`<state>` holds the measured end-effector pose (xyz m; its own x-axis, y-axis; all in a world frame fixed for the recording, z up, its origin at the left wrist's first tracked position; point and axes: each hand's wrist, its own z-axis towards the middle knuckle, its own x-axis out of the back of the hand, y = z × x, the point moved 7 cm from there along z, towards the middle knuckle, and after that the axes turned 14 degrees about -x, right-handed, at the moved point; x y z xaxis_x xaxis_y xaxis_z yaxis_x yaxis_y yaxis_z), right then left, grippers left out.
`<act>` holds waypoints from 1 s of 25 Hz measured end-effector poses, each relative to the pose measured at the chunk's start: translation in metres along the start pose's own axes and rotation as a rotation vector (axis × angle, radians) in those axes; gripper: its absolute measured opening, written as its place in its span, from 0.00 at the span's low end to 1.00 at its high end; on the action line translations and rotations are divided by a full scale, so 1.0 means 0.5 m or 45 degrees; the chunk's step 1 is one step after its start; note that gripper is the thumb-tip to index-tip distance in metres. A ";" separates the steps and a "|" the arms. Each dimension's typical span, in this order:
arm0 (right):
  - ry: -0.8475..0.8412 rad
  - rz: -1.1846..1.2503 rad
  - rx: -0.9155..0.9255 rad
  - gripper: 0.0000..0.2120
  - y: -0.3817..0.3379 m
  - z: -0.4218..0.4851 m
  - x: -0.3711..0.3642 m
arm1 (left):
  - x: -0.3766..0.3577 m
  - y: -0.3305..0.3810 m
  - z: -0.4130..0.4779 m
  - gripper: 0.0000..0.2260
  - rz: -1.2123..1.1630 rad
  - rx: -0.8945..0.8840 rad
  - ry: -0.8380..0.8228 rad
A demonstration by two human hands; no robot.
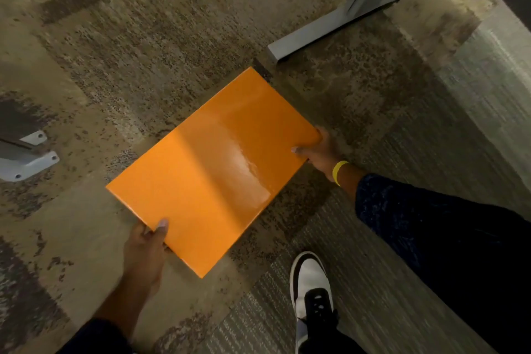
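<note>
A flat, glossy orange board (pixel 212 172) is held above the carpet, tilted diagonally across the middle of the view. My left hand (pixel 146 250) grips its near-left edge, thumb on top and fingers hidden underneath. My right hand (pixel 319 152) grips the right edge the same way, thumb on the upper face; a yellow wristband (pixel 339 171) sits on that wrist above a dark sleeve.
Mottled brown and grey carpet (pixel 143 52) covers the floor. A grey metal desk foot (pixel 313 34) stands at the upper right, and another bracketed foot (pixel 26 161) at the left edge. My black-and-white shoe (pixel 310 290) is at the lower right.
</note>
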<state>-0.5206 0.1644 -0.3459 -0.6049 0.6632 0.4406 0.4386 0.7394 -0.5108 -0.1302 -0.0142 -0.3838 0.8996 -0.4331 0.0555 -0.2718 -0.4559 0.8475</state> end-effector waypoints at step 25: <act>0.448 0.166 0.048 0.44 -0.074 0.396 0.487 | -0.676 0.156 0.242 0.24 -0.016 -0.085 -0.558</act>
<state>-0.8159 0.2757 -0.3657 -0.2775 0.7556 0.5934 0.4684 0.6457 -0.6031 -0.4967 0.0026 -0.4005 0.6688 -0.7232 -0.1722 -0.2258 -0.4184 0.8798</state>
